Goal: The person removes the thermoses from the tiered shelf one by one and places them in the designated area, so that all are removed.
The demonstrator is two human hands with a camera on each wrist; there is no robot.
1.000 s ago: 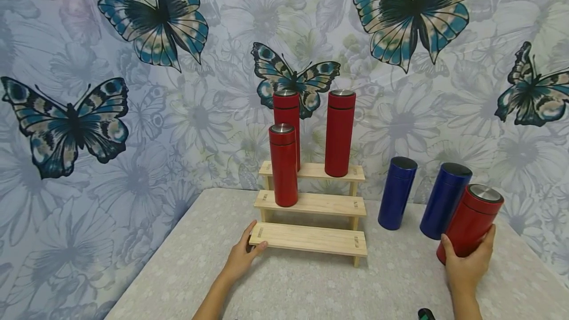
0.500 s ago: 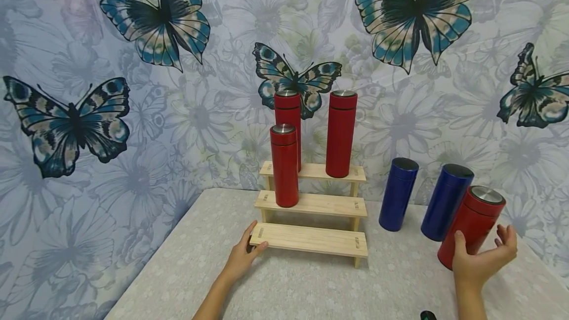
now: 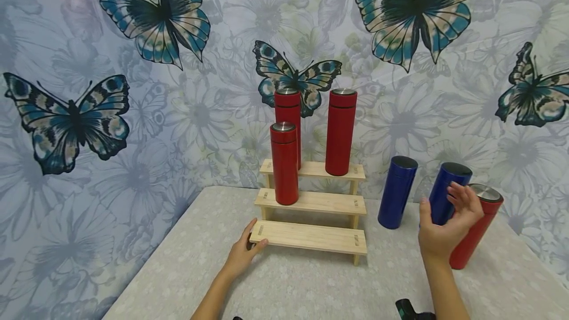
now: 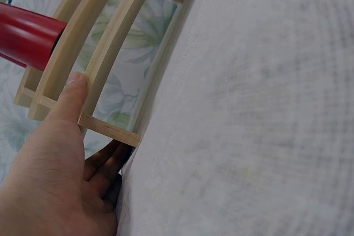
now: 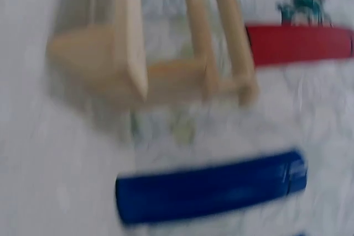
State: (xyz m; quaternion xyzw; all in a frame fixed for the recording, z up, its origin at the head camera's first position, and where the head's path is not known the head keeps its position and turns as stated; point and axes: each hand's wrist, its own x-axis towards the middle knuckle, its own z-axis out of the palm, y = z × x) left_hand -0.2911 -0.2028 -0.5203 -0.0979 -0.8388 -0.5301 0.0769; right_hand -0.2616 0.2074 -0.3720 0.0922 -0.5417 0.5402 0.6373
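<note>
My left hand (image 3: 240, 258) grips the left end of the lowest step of a three-tier wooden stand (image 3: 311, 237). In the left wrist view its thumb lies along the step's edge and its fingers bend behind the leg (image 4: 110, 130). My right hand (image 3: 449, 228) is raised with fingers spread, holding nothing. It overlaps a red thermos flask (image 3: 473, 238) and a blue flask (image 3: 440, 200) in the head view. Another blue flask (image 3: 397, 191) stands left of these. One red flask (image 3: 284, 172) is on the middle step, left side.
On the top step stand two red flasks, one at right (image 3: 341, 137) and one at left (image 3: 288, 107), partly hidden. A butterfly-patterned cloth (image 3: 200, 127) hangs behind the table (image 3: 178, 270). A dark object (image 3: 405, 309) shows at the bottom edge near the right wrist.
My right hand has let go of the red flask at the right and moved up and left, in front of the blue flask. The left hand keeps its hold on the stand.
</note>
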